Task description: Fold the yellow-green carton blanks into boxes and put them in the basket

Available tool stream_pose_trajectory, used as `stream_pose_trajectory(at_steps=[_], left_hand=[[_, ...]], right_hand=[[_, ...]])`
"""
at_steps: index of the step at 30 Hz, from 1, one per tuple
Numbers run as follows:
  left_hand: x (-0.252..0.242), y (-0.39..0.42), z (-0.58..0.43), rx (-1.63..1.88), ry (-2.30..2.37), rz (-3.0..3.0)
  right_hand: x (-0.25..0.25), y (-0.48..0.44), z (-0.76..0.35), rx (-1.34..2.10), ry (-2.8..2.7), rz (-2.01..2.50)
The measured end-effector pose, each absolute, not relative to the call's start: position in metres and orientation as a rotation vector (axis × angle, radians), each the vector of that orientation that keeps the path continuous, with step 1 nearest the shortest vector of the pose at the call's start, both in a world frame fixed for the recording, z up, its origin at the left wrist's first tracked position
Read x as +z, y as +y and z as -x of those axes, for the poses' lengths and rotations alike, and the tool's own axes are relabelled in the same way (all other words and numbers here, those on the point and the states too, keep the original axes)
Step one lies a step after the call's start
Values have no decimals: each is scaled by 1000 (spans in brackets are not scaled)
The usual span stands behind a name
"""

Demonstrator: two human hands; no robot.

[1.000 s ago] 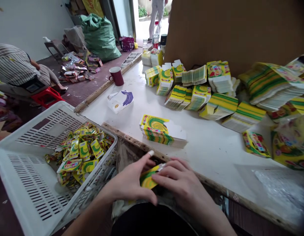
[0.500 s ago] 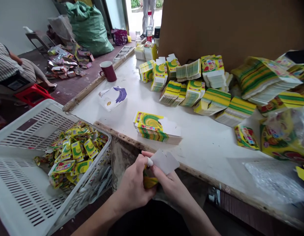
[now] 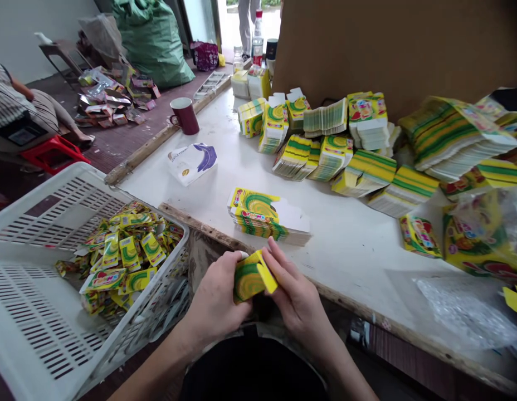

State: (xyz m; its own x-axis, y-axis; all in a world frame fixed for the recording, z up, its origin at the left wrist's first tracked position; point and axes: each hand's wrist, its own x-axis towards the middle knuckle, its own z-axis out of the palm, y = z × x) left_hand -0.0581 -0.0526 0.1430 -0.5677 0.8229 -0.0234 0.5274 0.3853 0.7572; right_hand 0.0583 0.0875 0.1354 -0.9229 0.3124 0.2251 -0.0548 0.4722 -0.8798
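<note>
My left hand (image 3: 216, 289) is wrapped round a small yellow and green printed carton (image 3: 248, 280), with a white covering on one fingertip. My right hand (image 3: 294, 289) is at the carton's right end, its fingers against the yellow end flap (image 3: 267, 274) and the thumb below. The flap stands bent out from the box. Just beyond my hands, on the table, lies a stack of flat carton blanks (image 3: 262, 214) with the same print. The inside of the carton is hidden from me.
A white plastic crate (image 3: 16, 262) with small yellow packs (image 3: 131, 253) stands on the left. More carton stacks (image 3: 362, 167) line the back of the white table (image 3: 350, 239). A maroon mug (image 3: 185, 117) and a white-purple packet (image 3: 194, 162) are at left; a person (image 3: 37, 111) sits beyond.
The carton has turned in my hands: its white flaps faced up before, and now its printed side and a yellow flap show. My right hand's fingers have straightened upward along the flap.
</note>
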Motion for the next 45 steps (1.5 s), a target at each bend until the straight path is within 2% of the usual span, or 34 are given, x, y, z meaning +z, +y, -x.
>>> stream_pose_trajectory(at_steps=[5, 10, 12, 14, 17, 19, 20, 22, 24, 27, 30, 35, 37, 41, 43, 45], left_hand=[[158, -58, 72, 994, 2283, -1316], [163, -63, 70, 1057, 2174, -1366], [162, -62, 65, 1129, 2197, -1295], [163, -58, 61, 1438, 2149, -1094], [165, -50, 66, 2289, 1791, -697], [167, -46, 75, 2667, 1538, -419], [167, -45, 80, 2718, 1465, -287], [163, -44, 85, 2618, 1382, -34], [156, -44, 83, 2383, 1346, 72], [144, -43, 71, 2060, 1363, -44], [135, -40, 60, 1878, 1383, -201], [133, -32, 53, 1933, 1227, -189], [139, -28, 50, 2140, 1125, -149], [159, -16, 49, 2486, 1114, -124], [165, -12, 50, 2532, 1191, -164], [164, -12, 51, 2459, 1330, -176]], right_hand=[[144, 98, -64, 1359, -2510, 76], [160, 116, -67, 1486, -2721, -33], [161, 111, -64, 1514, -2649, 24], [159, 100, -59, 1613, -2432, 108], [157, 92, -45, 1689, -2159, 169], [158, 100, -30, 1464, -2185, 243], [159, 107, -22, 1285, -2238, 317], [160, 122, -4, 967, -2330, 479], [158, 136, 11, 807, -2396, 601], [150, 145, 25, 763, -2470, 647], [145, 147, 27, 769, -2445, 657], [149, 132, 8, 939, -2253, 579], [153, 114, -6, 1193, -2195, 483], [158, 66, -31, 2040, -1943, 326], [158, 50, -37, 2180, -1877, 342], [157, 46, -37, 2167, -1877, 396]])
